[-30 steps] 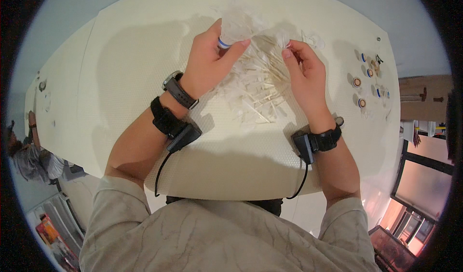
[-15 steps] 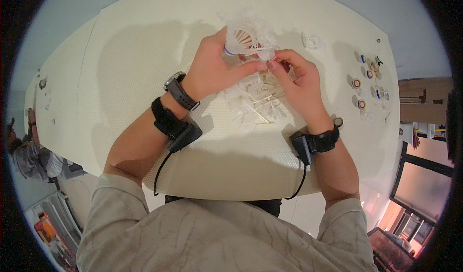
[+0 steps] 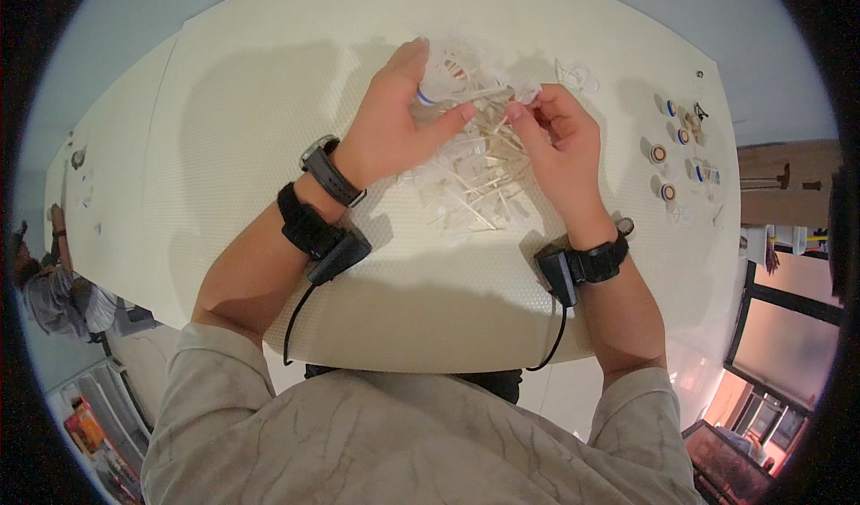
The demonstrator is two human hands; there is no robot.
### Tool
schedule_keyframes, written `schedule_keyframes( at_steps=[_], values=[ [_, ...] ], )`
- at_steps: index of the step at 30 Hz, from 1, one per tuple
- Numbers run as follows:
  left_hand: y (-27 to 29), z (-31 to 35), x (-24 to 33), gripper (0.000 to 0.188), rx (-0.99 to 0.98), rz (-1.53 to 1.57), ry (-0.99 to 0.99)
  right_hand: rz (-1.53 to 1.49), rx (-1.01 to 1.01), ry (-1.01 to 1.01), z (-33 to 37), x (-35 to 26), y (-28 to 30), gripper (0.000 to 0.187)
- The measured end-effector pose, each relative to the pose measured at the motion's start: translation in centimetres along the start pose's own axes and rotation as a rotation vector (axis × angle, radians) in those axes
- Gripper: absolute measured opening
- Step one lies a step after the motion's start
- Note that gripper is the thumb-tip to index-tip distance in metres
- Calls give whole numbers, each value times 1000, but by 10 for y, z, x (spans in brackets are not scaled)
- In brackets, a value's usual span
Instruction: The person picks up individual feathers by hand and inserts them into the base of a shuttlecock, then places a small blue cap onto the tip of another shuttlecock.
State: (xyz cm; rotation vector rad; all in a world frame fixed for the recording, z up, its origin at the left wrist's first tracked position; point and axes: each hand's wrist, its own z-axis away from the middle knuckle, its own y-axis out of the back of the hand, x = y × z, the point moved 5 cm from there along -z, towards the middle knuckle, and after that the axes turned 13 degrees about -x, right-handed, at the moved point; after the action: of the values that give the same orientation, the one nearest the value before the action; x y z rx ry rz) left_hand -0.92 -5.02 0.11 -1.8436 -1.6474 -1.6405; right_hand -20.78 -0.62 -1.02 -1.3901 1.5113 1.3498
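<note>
Left hand (image 3: 385, 129) half-open, cupped round a white-feathered, blue-banded shuttlecock (image 3: 445, 77). Right hand (image 3: 573, 142) pinched narrow on a small white feather piece (image 3: 527, 94) just beside it. Below: loose pile of white feathers and pale thin quills (image 3: 479, 191) on the cream textured bench (image 3: 260, 102).

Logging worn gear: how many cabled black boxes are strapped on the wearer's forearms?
2: the left box strapped behind the left hand, the right box behind the right hand. Neither is hidden.
</note>
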Motion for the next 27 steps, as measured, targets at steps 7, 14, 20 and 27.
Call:
schedule_keyframes(
  at_steps=[7,14,20,27],
  values=[
    [-2,1,-3,29,-63,-140,-84,-216,-72,-84,1,-10,0,14],
    [-3,-1,4,28,-118,-64,-203,-214,-47,-79,3,-6,1,10],
    [-2,4,-8,29,-74,-107,-44,-92,-9,-57,3,-6,4,10],
    [1,2,-4,36,-11,-46,10,-158,96,-29,5,-13,11,14]
  ],
)
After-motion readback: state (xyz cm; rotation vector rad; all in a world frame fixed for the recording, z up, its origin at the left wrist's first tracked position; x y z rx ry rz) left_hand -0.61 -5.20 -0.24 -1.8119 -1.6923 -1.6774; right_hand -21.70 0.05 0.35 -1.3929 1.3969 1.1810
